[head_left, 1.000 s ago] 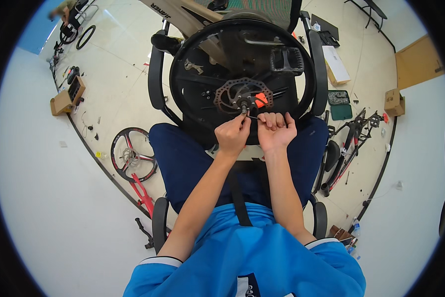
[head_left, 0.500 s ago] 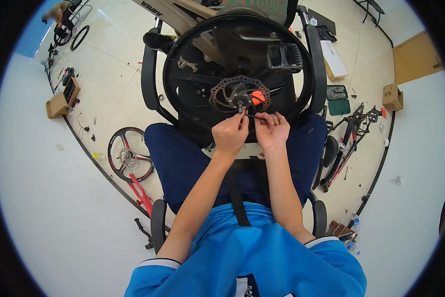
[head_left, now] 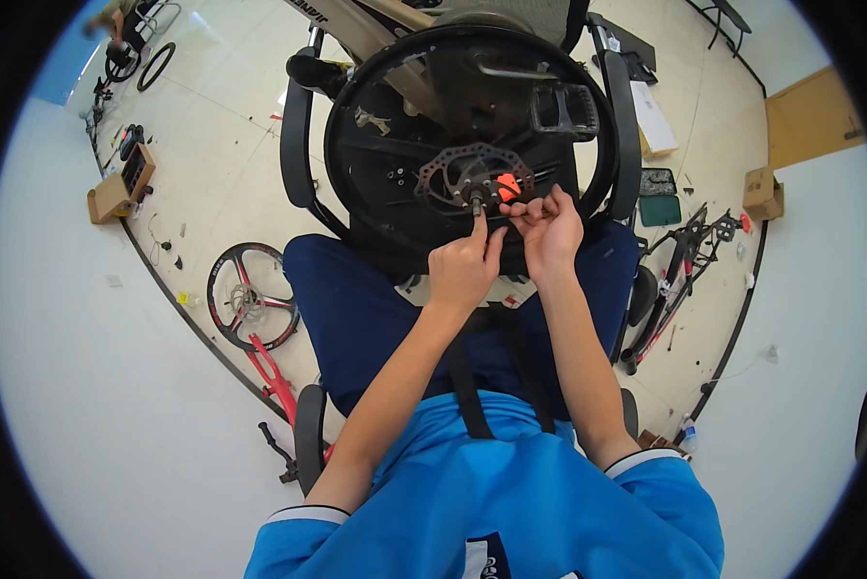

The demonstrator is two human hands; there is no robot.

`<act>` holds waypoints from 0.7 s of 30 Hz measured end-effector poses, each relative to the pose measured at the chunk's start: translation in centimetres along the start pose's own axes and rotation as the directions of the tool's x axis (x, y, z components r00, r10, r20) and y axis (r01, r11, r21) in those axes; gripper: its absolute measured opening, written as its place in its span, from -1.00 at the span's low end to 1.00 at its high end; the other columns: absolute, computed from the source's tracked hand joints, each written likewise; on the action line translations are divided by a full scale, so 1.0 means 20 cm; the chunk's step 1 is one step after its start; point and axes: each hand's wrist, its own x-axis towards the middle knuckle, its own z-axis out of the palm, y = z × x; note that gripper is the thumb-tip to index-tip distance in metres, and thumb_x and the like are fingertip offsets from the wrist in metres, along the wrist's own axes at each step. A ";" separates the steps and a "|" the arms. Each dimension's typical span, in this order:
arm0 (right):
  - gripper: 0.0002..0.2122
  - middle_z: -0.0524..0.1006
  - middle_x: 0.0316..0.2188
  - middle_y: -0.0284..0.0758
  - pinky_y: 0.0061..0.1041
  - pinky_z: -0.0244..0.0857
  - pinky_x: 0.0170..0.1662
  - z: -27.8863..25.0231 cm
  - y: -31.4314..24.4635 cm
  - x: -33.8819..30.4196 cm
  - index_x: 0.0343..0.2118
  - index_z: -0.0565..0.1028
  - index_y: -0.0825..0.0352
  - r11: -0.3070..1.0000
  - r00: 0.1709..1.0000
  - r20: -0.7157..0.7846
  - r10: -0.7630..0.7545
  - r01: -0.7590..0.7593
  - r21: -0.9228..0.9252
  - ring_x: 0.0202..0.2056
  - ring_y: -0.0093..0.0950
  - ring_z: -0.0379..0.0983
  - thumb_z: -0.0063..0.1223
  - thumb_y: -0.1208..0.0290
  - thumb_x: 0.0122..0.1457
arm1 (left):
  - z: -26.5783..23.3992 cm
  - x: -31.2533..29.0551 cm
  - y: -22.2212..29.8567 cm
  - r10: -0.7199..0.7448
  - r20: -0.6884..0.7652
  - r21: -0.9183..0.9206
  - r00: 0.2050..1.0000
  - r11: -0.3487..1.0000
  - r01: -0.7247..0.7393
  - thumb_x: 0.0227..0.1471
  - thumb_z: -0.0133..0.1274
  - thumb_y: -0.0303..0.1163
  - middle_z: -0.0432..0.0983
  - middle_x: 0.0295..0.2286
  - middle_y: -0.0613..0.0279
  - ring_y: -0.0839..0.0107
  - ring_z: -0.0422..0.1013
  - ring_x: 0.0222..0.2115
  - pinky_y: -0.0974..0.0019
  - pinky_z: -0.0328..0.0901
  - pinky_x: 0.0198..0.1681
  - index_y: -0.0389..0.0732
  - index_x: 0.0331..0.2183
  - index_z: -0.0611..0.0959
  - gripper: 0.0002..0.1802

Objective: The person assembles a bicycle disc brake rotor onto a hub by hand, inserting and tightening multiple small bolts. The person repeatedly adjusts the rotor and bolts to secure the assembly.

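Note:
A black-rimmed bicycle wheel [head_left: 335,183] lies before me on the seat of a black chair. At its middle are a brake disc [head_left: 431,179] with many holes and a metal axle [head_left: 477,196] sticking up. My left hand [head_left: 462,270] points its index finger at the axle end and seems to touch it; the thumb is apart from it. Just right of the axle is my right hand [head_left: 551,236], its fingers curled together. Whatever they pinch is too small to make out. An orange piece [head_left: 508,187] shows beside the hub.
A bicycle pedal [head_left: 564,111] and part of a pale frame [head_left: 409,77] lie across the wheel's far side. Chair armrests [head_left: 298,145] flank it. A red-spoked wheel [head_left: 250,299] lies left, a bicycle frame [head_left: 679,280] right. A person [head_left: 115,24] works far left.
The left hand's pinch at the axle has opened, its index finger now stretched out. My right hand has moved slightly right and up, away from the left. The view has shifted a little.

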 end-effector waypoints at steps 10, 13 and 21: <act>-0.69 0.53 -0.51 -0.20 -0.35 0.43 -0.09 -0.01 -0.01 -0.10 -0.49 0.26 0.28 0.983 0.988 0.125 -0.093 0.111 -0.145 -0.22 -0.25 0.61 -0.24 0.27 0.43 | 0.04 0.04 -0.11 0.106 -0.191 -0.051 0.976 0.992 -0.117 -0.04 0.27 -0.50 0.50 -0.71 0.16 0.28 0.46 -0.72 0.31 0.29 -0.64 -0.28 -0.26 0.74 -0.79; -0.71 0.54 -0.48 -0.21 -0.42 0.46 -0.18 -0.02 -0.01 -0.10 -0.42 0.34 0.34 0.956 0.986 0.114 -0.122 0.148 -0.253 -0.27 -0.32 0.60 -0.22 0.27 0.43 | 0.04 0.08 -0.12 0.198 -0.215 -0.014 0.956 0.979 -0.205 -0.07 0.26 -0.54 0.48 -0.72 0.18 0.30 0.45 -0.73 0.31 0.28 -0.65 -0.26 -0.32 0.74 -0.83; -0.71 0.52 -0.51 -0.25 -0.52 0.41 -0.43 -0.16 -0.05 -0.07 -0.26 0.42 0.41 0.908 0.960 0.279 -0.001 0.118 -0.402 -0.53 -0.50 0.47 -0.16 0.24 0.44 | 0.03 0.09 -0.09 0.258 -0.322 -0.005 0.911 0.962 -0.275 -0.18 0.29 -0.62 0.41 -0.77 0.25 0.36 0.37 -0.77 0.36 0.25 -0.66 -0.29 -0.39 0.74 -0.82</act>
